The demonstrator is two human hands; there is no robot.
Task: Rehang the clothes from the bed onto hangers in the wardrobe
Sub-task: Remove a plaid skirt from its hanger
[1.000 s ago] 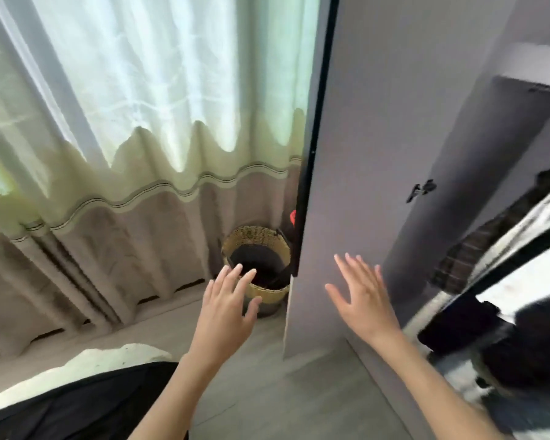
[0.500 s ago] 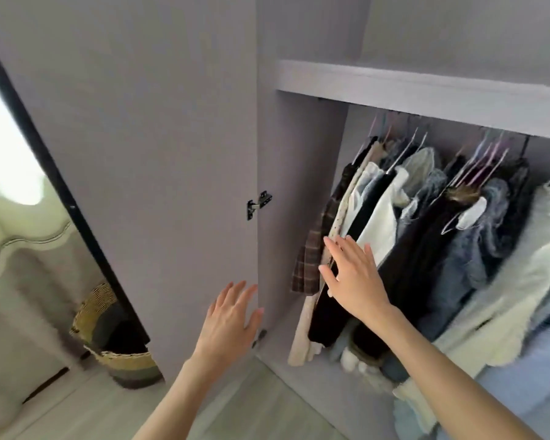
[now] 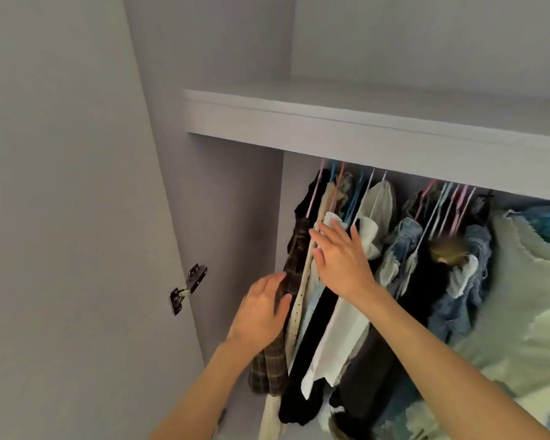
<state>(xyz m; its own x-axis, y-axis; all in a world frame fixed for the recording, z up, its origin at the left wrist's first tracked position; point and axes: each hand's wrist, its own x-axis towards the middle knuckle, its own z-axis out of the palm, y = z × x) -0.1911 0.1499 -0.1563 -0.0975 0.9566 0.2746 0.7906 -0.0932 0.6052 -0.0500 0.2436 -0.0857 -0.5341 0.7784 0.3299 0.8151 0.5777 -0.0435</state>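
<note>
Both hands are in the wardrobe [image 3: 235, 201] at centre frame, neither clamped: left hand [image 3: 259, 312] flat against the plaid skirt [image 3: 294, 258], right hand [image 3: 340, 258] spread on a white top [image 3: 340, 341]. Clothes look soft and light; I'd grab a hanger [image 3: 315, 192] by its neck.

Both hands are reaching into the open wardrobe [image 3: 235, 192], under its shelf [image 3: 346, 122]. The left hand [image 3: 261, 312] is lying with straight fingers against the plaid garment [image 3: 296, 255] hanging nearest the wardrobe's side wall. The right hand [image 3: 340, 258] is pressing flat on the white and black clothes [image 3: 337, 338] just right of the plaid garment. Further right of it, jeans [image 3: 458, 300] and a pale green sweater [image 3: 527, 300] are hanging on pink and blue hangers [image 3: 448, 204]. A metal hinge [image 3: 188, 289] is sitting left of the plaid garment, on the door [image 3: 61, 217].
</note>
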